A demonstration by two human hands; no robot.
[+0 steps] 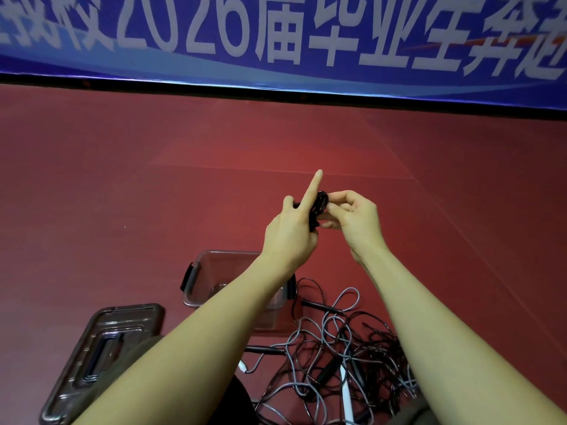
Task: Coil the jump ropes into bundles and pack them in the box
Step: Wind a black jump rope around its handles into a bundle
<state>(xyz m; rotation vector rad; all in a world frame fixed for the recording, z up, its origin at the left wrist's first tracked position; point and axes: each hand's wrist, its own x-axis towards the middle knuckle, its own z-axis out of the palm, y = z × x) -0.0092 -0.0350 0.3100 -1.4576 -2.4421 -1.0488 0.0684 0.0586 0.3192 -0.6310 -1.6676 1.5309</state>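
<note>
A small black coiled jump rope bundle (319, 208) is held up between both hands above the floor. My left hand (291, 231) grips it from the left with the index finger pointing straight up. My right hand (356, 219) pinches the bundle from the right. Below my left forearm stands a clear plastic box (202, 280) with dark side latches, partly hidden by the arm. A tangle of grey and black jump ropes (334, 357) with black and white handles lies on the floor to the right of the box.
The box's clear lid (101, 357) lies flat on the red floor (153, 194) at lower left. A blue banner (276, 35) with white lettering runs along the far wall.
</note>
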